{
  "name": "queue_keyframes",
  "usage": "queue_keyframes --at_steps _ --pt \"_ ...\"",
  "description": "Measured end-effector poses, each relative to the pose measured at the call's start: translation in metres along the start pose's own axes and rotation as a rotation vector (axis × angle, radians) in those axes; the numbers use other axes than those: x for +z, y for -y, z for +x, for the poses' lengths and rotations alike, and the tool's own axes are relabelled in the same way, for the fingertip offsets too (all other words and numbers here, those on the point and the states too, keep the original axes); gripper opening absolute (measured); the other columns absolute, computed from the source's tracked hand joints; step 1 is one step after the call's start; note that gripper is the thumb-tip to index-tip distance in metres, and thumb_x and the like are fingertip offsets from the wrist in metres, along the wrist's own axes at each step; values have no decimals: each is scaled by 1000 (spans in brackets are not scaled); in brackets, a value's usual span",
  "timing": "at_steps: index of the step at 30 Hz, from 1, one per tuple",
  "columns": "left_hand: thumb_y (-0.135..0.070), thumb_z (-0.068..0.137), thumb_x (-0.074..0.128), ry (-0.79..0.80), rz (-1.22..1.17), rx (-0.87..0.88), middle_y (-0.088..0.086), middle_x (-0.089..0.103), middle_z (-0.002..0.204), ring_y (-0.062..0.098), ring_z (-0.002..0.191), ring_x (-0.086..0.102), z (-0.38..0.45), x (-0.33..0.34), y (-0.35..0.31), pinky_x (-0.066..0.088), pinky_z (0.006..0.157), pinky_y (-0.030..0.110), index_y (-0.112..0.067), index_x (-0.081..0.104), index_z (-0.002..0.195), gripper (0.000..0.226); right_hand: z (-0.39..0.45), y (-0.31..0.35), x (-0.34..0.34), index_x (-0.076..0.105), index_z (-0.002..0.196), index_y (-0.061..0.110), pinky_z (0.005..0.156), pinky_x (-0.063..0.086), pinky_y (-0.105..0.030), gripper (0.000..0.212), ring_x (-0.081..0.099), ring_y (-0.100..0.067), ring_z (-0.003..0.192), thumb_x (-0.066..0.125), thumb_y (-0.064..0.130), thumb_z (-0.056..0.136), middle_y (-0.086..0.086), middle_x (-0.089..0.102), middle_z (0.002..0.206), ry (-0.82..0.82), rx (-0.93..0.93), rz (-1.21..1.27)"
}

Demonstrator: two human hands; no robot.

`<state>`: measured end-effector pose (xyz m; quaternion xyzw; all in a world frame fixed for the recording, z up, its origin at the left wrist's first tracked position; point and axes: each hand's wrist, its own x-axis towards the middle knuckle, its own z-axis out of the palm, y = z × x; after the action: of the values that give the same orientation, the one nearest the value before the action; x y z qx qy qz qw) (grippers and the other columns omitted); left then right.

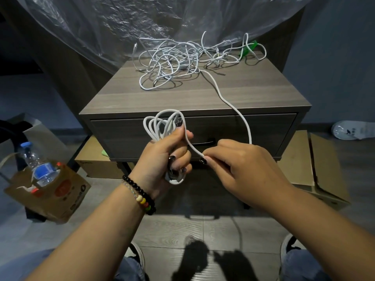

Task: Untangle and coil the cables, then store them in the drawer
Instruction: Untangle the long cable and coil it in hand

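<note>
Head view: a person sits facing a grey-brown wooden nightstand that serves as the counter.
Left hand: fingers curled tight around a bundle of thick white cable loops, held in front of the shut drawer.
Right hand: thumb and fingertips pinch the same cable just beside the left hand.
Free run: the cable's uncoiled length climbs over the counter edge into the tangled heap of thin white cables at the back.
Step in hand: coiling, judging by the loops gathered.
Next move: probably laying another loop, then freeing the tail from the heap; the drawer must be opened later.
</note>
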<state>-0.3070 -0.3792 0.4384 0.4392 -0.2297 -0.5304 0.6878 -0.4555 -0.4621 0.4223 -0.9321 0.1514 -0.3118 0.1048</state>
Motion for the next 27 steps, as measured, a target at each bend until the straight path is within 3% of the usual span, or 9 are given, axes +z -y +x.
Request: queue_keyframes --at_steps 5,12,17,23,27 --pt "-26 95 51 -161 211 145 -3 35 48 7 35 33 5 -2 5 37 46 22 -11 54 77 24 2 2 -2 71 90 20 48 47 -28 33 55 -11 59 42 35 92 9 59 75 -5 16 15" --pt "-43 66 68 -251 285 214 9 51 72 12 49 47 7 -4 8 45 45 24 -21 67 62 22 2 5 -3 72 88 20 48 41 -19 32 50 -6 57 43 35 90 11 56 74 29 18 33" --pt "-42 87 57 -336 212 163 6 48 59 12 44 45 10 -7 3 40 42 20 -9 66 72 37 0 2 -2 72 88 20 51 51 -34 32 57 -11 61 44 36 91 9 62 75 41 -1 42" --pt "-36 96 50 -436 121 221 1 67 60 9 54 60 13 -7 -9 50 51 21 -6 62 78 37 2 3 -2 72 97 19 52 53 -33 30 61 -11 62 45 33 93 7 66 77 24 -61 58" --pt "-34 97 46 -401 127 236 7 69 59 14 52 68 8 5 2 54 49 22 13 60 95 49 -1 5 2 72 93 20 48 51 -33 28 59 -12 57 46 33 93 7 64 73 48 -78 21"
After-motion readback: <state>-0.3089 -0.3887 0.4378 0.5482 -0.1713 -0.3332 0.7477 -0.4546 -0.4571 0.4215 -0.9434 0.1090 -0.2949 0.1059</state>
